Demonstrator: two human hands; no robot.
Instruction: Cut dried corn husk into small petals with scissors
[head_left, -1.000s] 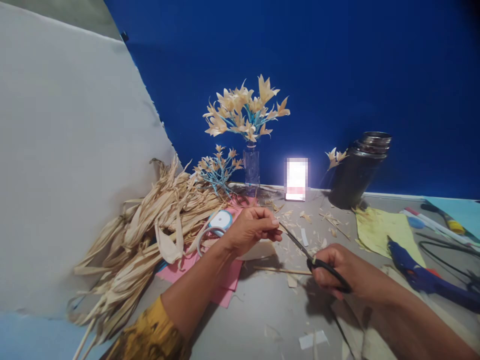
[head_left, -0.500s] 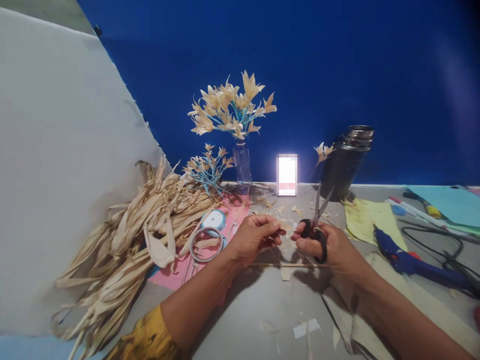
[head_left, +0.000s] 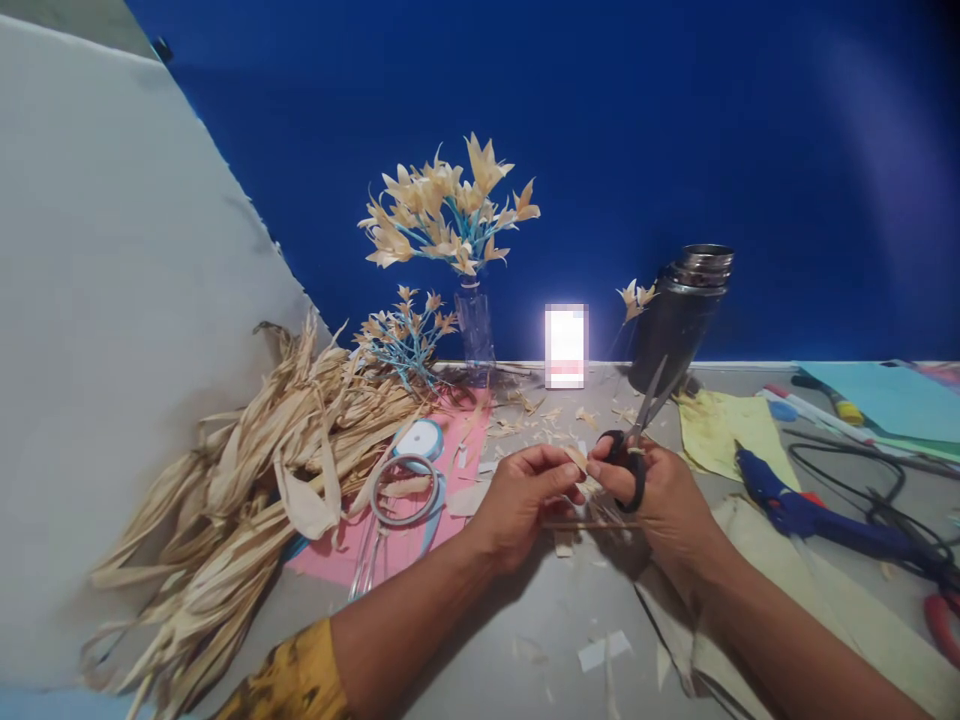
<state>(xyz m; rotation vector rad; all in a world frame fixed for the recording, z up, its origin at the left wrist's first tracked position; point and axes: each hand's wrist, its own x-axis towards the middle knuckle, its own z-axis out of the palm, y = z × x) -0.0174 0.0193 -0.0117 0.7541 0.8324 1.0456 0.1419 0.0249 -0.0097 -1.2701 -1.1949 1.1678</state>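
Note:
My left hand [head_left: 529, 498] pinches a small piece of dried corn husk [head_left: 577, 457] between thumb and fingertips. Black-handled scissors [head_left: 637, 450] hang on the fingers of my right hand [head_left: 660, 500], their blades pointing up and slightly parted. The thumb and forefinger of that hand meet the husk piece beside my left fingertips. Beneath both hands a thin stick [head_left: 585, 525] lies crosswise over the table. Husk scraps [head_left: 525, 425] are scattered just beyond my hands.
Left lies a heap of dried husks [head_left: 247, 490], beside a tape roll [head_left: 405, 490] and a ribbon spool [head_left: 418, 440] on pink paper [head_left: 322, 560]. Behind stand husk flowers [head_left: 450, 205] in a bottle [head_left: 474, 325], a lit screen [head_left: 566, 345] and a dark flask [head_left: 679, 320]. Right lies a blue glue gun [head_left: 817, 520].
My hands have come together, and my right thumb and forefinger now meet the husk piece. The scissors have tilted a little to the right. The whole view has shifted slightly.

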